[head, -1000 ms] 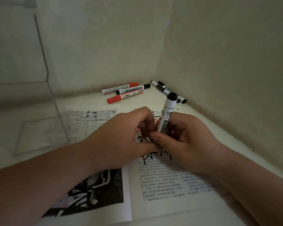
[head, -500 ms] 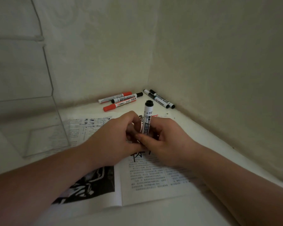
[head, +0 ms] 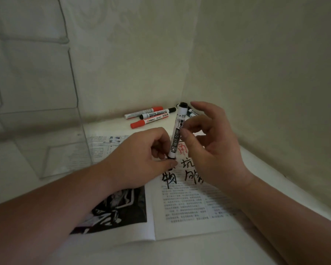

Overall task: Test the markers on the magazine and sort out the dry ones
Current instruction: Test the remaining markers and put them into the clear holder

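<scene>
A black-ended white marker (head: 178, 131) stands nearly upright over the open magazine (head: 189, 207). My left hand (head: 141, 159) pinches its lower end, which may be the cap. My right hand (head: 212, 142) is beside the barrel, thumb touching the middle of it, the other fingers spread and loosely curled. Black and red scribbles (head: 185, 169) mark the right page under my hands.
Three markers (head: 151, 116), two red and one black, lie against the back wall. More black markers (head: 192, 112) lie in the corner, mostly hidden behind my right hand. A clear plastic box (head: 46, 142) stands at the left. Walls close in at back and right.
My right hand has loosened its grip on the barrel and its fingers have spread. The marker has tilted a little and my left hand stays at its lower end.
</scene>
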{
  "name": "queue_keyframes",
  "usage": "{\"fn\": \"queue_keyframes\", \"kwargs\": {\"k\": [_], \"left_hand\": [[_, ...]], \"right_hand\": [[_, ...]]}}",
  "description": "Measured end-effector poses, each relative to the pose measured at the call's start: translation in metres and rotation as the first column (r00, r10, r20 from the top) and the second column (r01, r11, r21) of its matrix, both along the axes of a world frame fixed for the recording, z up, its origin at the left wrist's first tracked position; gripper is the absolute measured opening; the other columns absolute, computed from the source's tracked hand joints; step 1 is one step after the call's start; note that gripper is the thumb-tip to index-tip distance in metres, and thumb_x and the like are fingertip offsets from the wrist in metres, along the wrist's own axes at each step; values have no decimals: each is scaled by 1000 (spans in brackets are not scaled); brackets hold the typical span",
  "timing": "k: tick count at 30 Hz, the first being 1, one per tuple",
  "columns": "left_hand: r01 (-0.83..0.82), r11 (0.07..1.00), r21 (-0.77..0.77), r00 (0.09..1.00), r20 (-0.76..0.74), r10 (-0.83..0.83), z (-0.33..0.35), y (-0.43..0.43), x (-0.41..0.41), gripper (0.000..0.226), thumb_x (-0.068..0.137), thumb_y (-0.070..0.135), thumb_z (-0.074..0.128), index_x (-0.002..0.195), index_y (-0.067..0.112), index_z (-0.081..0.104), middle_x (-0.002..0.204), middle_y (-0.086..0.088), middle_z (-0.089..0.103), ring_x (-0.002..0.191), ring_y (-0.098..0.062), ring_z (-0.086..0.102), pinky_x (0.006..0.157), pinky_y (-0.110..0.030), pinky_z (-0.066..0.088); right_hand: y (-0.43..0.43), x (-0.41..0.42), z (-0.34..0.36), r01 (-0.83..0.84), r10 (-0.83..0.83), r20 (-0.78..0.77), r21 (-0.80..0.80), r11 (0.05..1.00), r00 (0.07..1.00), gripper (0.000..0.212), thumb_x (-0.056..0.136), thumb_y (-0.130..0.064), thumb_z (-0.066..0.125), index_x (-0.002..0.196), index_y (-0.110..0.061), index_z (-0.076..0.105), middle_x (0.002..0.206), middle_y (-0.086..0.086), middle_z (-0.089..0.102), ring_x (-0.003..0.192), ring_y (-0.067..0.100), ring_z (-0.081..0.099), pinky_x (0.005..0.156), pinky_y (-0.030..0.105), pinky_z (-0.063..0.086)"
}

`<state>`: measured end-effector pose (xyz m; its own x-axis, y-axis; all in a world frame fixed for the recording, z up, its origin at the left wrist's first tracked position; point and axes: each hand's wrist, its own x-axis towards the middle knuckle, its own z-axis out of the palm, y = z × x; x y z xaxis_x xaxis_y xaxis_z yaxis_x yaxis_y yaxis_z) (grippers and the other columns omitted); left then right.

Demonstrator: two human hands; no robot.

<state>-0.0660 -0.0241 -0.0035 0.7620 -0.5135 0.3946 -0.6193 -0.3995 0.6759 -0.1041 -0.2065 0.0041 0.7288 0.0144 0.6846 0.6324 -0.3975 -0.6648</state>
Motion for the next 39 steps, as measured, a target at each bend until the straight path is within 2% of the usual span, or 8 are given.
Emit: {"fn": "queue_keyframes", "kwargs": {"k": [5,10,15,22,27,31,35,39], "left_hand": [[31,999,-15,999,-10,-31,0,6,2,26,79,29,82,84,33,57,88,19,64,81,-6,63,69,-19,50],[-126,906,-403,961,-276,11,4,11,13,11,80,26,64,90,28,62,93,-8,68,86,-34,62,76,-44,49],[-286,917,-278,928,-319,193,3,18,21,12,86,15,58,77,23,61,78,-11,66,63,-16,56,64,-42,49],[-250,968,-29,958,-152,243,7,20,14,17,87,25,57,71,27,53,71,9,57,66,-7,52,63,-25,39],[-235,972,-23,956,-187,227,5,22,15,11,88,27,60,77,28,58,75,10,63,70,-8,59,63,-27,47],[-232,971,-63,957,-196,216,3,21,16,7,86,24,62,79,25,63,72,6,65,67,-10,62,65,-35,56],[-239,969,-56,959,-169,227,0,19,17,6,84,25,62,77,26,62,70,7,64,65,-7,60,63,-32,55],[-226,972,-57,965,-147,216,-1,19,18,7,82,24,62,76,26,60,67,7,61,61,-7,57,59,-29,51]], "right_hand": [[5,7,8,20,-21,-7,-23,1000,1000,51,89,-11,70,127,-42,57,100,7,70,87,27,69,64,49,58],[28,13,72,-16,0,106,150,989,994,39,88,2,69,114,-19,50,89,22,69,72,30,68,58,38,52],[88,30,134,-229,160,260,258,939,952,32,91,-1,65,109,-14,43,86,22,69,69,25,69,58,32,55],[153,60,119,-316,322,46,-94,944,946,23,86,4,71,99,-8,56,82,15,68,67,26,69,57,38,61],[130,76,104,-230,236,38,-123,965,971,8,85,-10,75,90,-15,74,85,-3,73,74,17,70,61,31,56],[84,99,94,95,-95,59,-2,995,994,10,83,-12,70,79,-21,73,71,-5,71,67,18,67,61,30,50],[53,125,58,163,-347,-150,-670,724,926,20,89,-11,63,98,-26,73,83,-13,64,76,5,62,76,21,50],[51,144,31,-3,-422,-191,-913,408,886,41,85,-8,58,119,-30,68,116,-5,65,111,21,59,88,31,49]]}}
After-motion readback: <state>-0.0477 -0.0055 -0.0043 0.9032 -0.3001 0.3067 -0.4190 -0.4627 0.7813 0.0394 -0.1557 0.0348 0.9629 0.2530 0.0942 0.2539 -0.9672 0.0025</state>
